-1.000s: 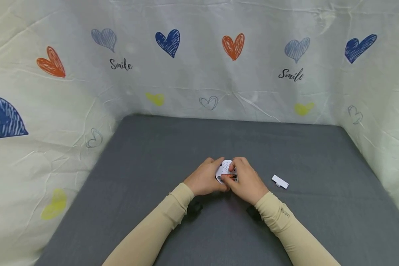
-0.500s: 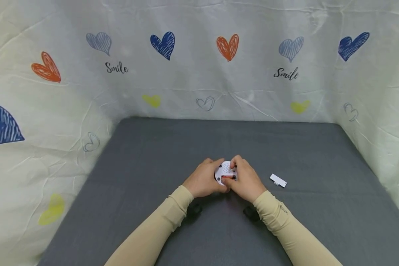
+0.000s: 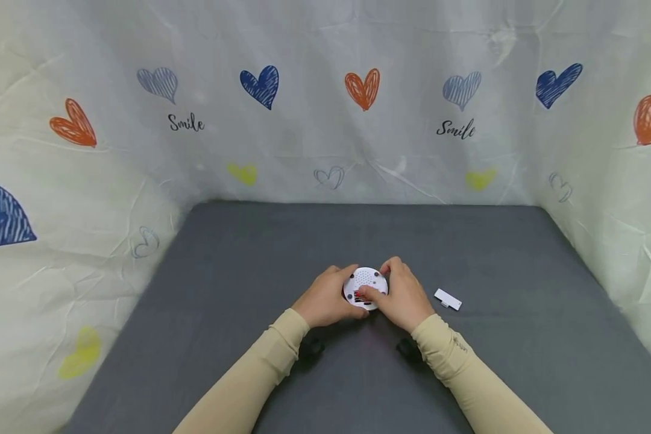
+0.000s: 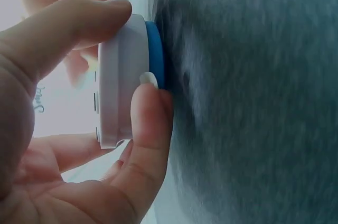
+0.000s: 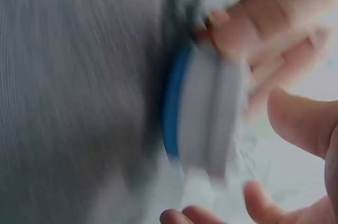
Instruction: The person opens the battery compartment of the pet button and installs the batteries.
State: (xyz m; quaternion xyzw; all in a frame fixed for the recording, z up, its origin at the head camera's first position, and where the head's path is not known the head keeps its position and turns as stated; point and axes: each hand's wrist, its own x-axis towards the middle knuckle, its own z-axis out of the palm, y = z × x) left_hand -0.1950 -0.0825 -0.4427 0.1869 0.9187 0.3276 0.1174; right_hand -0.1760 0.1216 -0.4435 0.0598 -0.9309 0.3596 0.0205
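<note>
A round white device [image 3: 366, 278] with small speaker holes, dark round feet and an uncovered battery compartment is held back-side up low over the table. Its other side has a blue part [image 4: 156, 55], seen in the left wrist view. My left hand [image 3: 328, 296] grips the device's side between thumb and fingers. My right hand [image 3: 404, 296] is at the opposite side, its thumb reaching across the compartment, where a bit of red shows. In the blurred right wrist view, that thumb [image 5: 301, 121] and the fingers stand spread beside the device.
A small white battery cover [image 3: 448, 299] with a tab lies on the grey tabletop [image 3: 282, 241], right of my right hand. White sheeting [image 3: 298, 132] printed with hearts and "Smile" rises behind the table and along both sides.
The right index finger has drawn back from the device's face to its rim, uncovering more of it. The compartment, red-orange before, now shows dark slots. The head view has shifted slightly.
</note>
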